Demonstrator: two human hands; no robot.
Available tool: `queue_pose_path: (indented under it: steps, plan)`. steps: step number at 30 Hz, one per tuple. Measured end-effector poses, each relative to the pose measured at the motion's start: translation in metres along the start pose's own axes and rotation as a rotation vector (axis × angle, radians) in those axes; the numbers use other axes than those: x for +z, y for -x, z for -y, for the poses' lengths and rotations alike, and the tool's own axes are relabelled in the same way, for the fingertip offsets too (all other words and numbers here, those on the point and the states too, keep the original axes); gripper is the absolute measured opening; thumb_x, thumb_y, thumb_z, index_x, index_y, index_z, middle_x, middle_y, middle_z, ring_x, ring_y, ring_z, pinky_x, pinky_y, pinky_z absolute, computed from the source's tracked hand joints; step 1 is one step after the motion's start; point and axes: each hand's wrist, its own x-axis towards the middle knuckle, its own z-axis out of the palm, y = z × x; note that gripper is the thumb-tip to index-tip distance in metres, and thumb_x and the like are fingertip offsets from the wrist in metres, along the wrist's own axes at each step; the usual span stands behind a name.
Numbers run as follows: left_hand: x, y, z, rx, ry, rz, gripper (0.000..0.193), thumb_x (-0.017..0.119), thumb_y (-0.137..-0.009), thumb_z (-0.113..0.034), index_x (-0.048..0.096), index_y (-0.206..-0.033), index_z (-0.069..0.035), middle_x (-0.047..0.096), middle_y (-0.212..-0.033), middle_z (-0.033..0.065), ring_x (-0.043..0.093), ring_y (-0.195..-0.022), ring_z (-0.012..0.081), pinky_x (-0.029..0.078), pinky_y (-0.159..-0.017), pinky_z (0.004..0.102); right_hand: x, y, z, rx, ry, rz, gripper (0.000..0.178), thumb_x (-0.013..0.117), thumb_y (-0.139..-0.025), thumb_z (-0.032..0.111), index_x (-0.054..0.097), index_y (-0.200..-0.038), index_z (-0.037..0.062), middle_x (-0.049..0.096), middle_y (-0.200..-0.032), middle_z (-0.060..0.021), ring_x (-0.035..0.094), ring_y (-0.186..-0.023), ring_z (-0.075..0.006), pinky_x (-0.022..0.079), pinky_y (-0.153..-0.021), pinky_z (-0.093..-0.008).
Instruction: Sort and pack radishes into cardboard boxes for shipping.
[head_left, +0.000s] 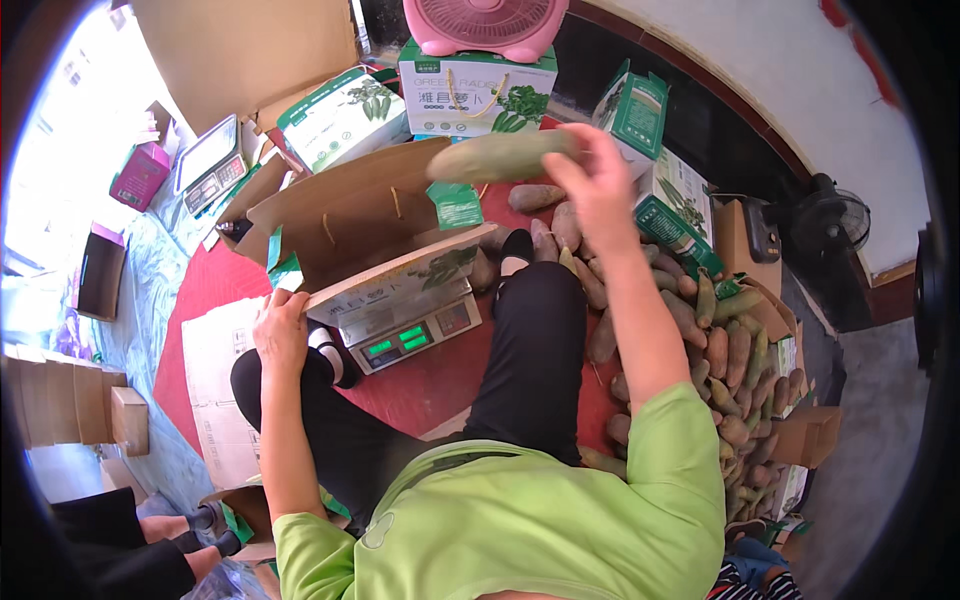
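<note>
My right hand (600, 185) grips a long green radish (495, 157) and holds it up over the open end of a cardboard carton (340, 200). At the near left corner of that carton, my left hand (280, 325) is closed on the edge of the printed side. The carton stands tilted on a digital scale (425, 335) with lit green displays, between my legs. Its contents are mostly hidden from this angle. Green tape-like flaps (458, 206) stick out at its ends.
A big heap of radishes (735, 360) lies to my right. Printed cartons (345, 108) stand at the back, one under a pink fan (485, 22). A second scale (212, 165) is at the far left, and another person's feet (205, 535) are at the lower left.
</note>
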Motion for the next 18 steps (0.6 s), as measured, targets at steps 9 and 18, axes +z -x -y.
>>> queue_pose_path:
  steps: [9, 18]
  plan:
    - [0.002, -0.001, -0.003, -0.026, -0.028, 0.011, 0.017, 0.063, -0.077, -0.008, 0.069, -0.091, -0.014, 0.059, -0.086, 0.0054, 0.060, -0.087, 0.0272, 0.048, -0.075, 0.0391, 0.137, 0.000, -0.090, 0.094, 0.487, 0.409, 0.036, 0.072, -0.073, 0.024, 0.059, -0.100, 0.0034, 0.065, -0.091, -0.0137, 0.063, -0.087, -0.0269, 0.049, -0.078, -0.0362]
    - [0.006, 0.000, 0.003, 0.047, 0.002, 0.000, 0.013, 0.062, -0.076, -0.009, 0.068, -0.086, -0.014, 0.058, -0.084, 0.0040, 0.059, -0.088, 0.0262, 0.048, -0.075, 0.0389, 0.072, -0.011, -0.103, 0.107, 0.410, 0.530, 0.026, 0.066, -0.077, 0.019, 0.065, -0.098, 0.0032, 0.067, -0.087, -0.0120, 0.065, -0.081, -0.0216, 0.050, -0.072, -0.0342]
